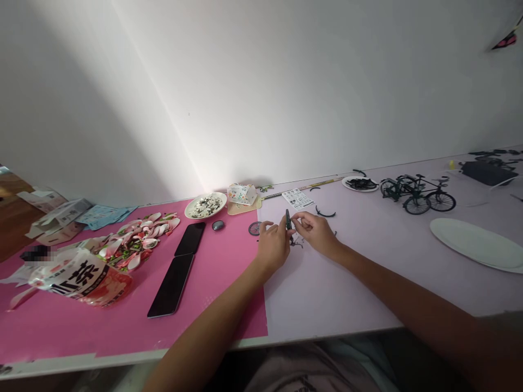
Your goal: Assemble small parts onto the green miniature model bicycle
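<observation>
- Position: small dark piece [288, 220] at centre of frame, just above the pale table [327, 294].
- My left hand [273, 245] pinches its lower end. My right hand [316, 231] touches it from the right, fingers curled; whether it grips, I cannot tell.
- Long axis near upright in frame; both hands equally near.
- Small wheel [254, 228] lies just left of my left hand.

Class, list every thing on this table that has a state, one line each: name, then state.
left hand: pinching the small dark part
right hand: pinching the same part
small dark part: held upright between both hands
model bicycles: assembled, standing upright
far phone: flat, screen dark
near phone: flat, screen dark
bowl: holds small pieces
</observation>
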The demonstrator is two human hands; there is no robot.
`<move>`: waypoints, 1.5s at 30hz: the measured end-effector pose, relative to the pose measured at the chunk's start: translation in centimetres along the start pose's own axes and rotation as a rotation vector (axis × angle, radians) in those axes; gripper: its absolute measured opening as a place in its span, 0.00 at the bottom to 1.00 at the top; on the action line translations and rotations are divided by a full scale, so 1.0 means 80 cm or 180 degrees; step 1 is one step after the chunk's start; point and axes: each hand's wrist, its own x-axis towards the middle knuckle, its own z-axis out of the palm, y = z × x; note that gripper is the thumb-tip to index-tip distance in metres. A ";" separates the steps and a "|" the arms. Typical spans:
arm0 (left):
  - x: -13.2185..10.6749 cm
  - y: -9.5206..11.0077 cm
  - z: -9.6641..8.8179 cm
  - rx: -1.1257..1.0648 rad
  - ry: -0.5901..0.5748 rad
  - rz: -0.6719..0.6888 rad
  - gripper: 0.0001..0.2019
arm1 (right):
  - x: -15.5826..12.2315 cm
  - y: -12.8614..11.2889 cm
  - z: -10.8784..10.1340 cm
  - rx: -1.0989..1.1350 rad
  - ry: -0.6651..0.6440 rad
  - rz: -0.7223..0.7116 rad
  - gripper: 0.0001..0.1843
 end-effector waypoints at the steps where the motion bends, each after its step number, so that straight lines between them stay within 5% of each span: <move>1: 0.000 0.000 0.001 0.0006 0.0001 -0.0005 0.20 | 0.000 0.000 0.001 -0.0035 0.0025 0.0021 0.14; 18: 0.004 -0.009 0.011 0.0360 -0.0071 0.0048 0.22 | -0.006 -0.003 0.012 0.0286 0.0091 0.0610 0.20; 29: 0.001 0.009 0.005 0.0343 0.0360 -0.0283 0.20 | -0.011 -0.006 0.014 -0.0162 0.0369 0.0041 0.14; 45: -0.001 0.017 0.000 -0.0375 0.0404 -0.0600 0.13 | -0.011 -0.013 0.008 -0.0304 0.0400 -0.0336 0.15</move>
